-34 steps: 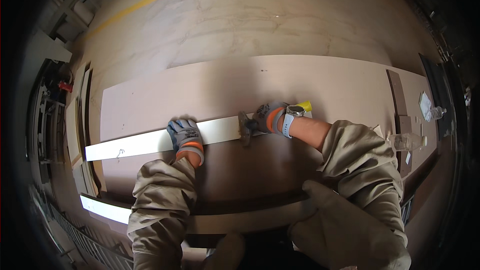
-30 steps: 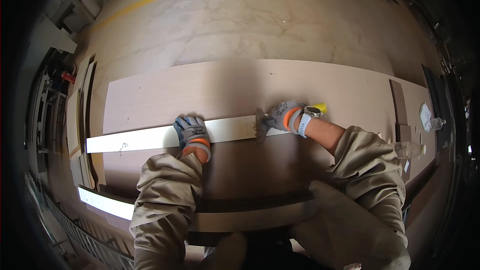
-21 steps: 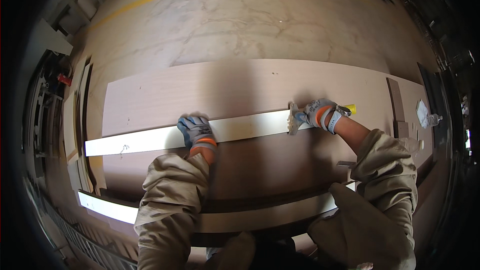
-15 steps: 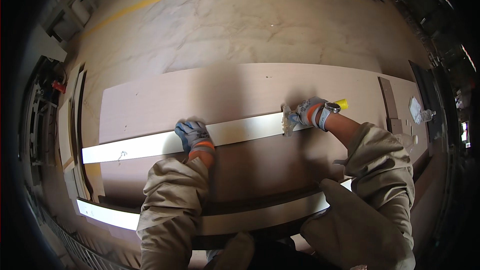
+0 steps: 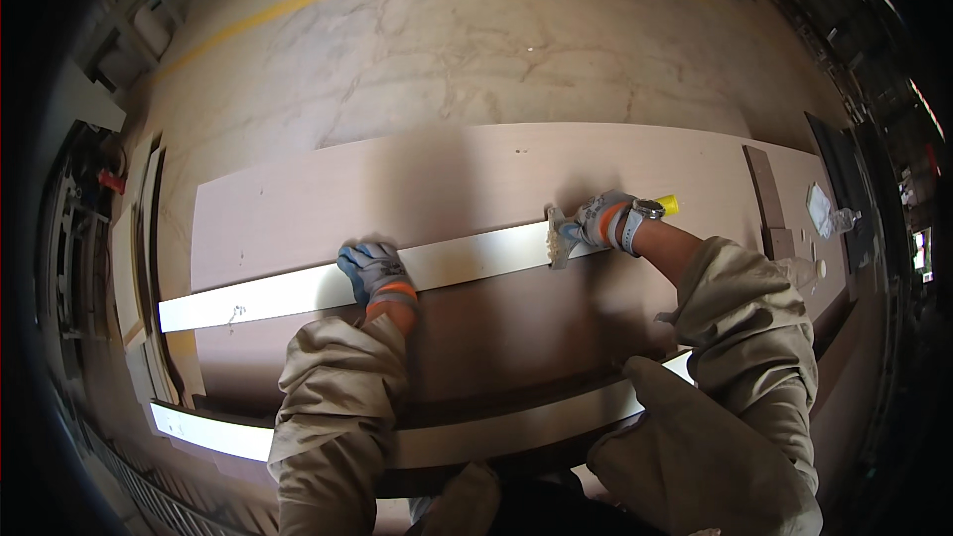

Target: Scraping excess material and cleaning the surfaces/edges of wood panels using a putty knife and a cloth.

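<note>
A long white strip [image 5: 467,256] lies across a pale pinkish board [image 5: 328,203]. My left hand [image 5: 372,270], in a grey and blue glove with an orange cuff, grips the strip left of its middle with curled fingers. Gloved the same way, my right hand [image 5: 602,219] is closed round a scraper [image 5: 557,238]. Its wide, stained blade stands across the strip toward the strip's right part, and the handle's yellow end [image 5: 668,205] sticks out behind the wrist. Small dark marks [image 5: 236,315] show on the strip's left part.
Nearer to me runs a second white strip [image 5: 516,429], partly covered by my sleeves. A brown narrow piece [image 5: 762,184], a clear bottle [image 5: 846,221] and a white cloth or paper [image 5: 819,210] lie at the board's right. Boards [image 5: 147,268] lean at the left.
The scraper and my right hand have shifted slightly left along the strip. My left hand keeps its grip at about the same spot, and the view has moved a little.
</note>
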Motion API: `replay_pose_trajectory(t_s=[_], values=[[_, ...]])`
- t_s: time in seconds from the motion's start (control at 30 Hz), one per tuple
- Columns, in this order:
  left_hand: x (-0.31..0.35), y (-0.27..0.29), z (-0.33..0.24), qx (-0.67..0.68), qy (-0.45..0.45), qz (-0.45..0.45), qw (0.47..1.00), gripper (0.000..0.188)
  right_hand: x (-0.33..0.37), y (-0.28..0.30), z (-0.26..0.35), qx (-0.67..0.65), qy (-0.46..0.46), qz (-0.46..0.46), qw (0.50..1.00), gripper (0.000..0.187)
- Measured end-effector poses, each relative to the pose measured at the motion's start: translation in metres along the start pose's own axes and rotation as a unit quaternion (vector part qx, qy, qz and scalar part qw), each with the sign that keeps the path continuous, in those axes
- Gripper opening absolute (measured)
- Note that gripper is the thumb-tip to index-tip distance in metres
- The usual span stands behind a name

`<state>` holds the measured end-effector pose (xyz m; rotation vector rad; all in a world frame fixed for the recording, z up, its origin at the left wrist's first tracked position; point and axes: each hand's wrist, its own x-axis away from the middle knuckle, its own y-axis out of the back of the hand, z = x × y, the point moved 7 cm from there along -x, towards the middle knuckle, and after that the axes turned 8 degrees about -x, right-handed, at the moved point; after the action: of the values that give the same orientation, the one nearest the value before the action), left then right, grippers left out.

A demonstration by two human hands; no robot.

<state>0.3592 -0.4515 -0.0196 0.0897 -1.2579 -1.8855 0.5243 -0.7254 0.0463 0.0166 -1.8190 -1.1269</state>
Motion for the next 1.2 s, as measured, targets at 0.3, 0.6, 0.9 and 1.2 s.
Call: replay_pose_trajectory(t_s=[0.3, 0.6, 0.9, 1.2], values=[[0.003, 0.002, -0.002, -0.016, 0.009, -0.028, 0.999, 0.034, 0.002, 0.007, 0.007, 0.003, 0.024, -0.01, 1.0, 0.054], [0.005, 0.004, -0.003, -0.03, 0.001, 0.005, 1.0, 0.037, 0.003, 0.016, 0.031, -0.003, 0.041, -0.028, 0.999, 0.054], [0.01, 0.009, -0.012, -0.087, 0.013, -0.029, 0.996, 0.04, 0.005, 0.023, 0.063, 0.032, 0.107, -0.025, 0.993, 0.047], [0.006, 0.01, -0.016, -0.048, 0.0, -0.007, 0.999, 0.037, -0.009, 0.025, 0.083, 0.028, 0.108, -0.045, 0.993, 0.048]])
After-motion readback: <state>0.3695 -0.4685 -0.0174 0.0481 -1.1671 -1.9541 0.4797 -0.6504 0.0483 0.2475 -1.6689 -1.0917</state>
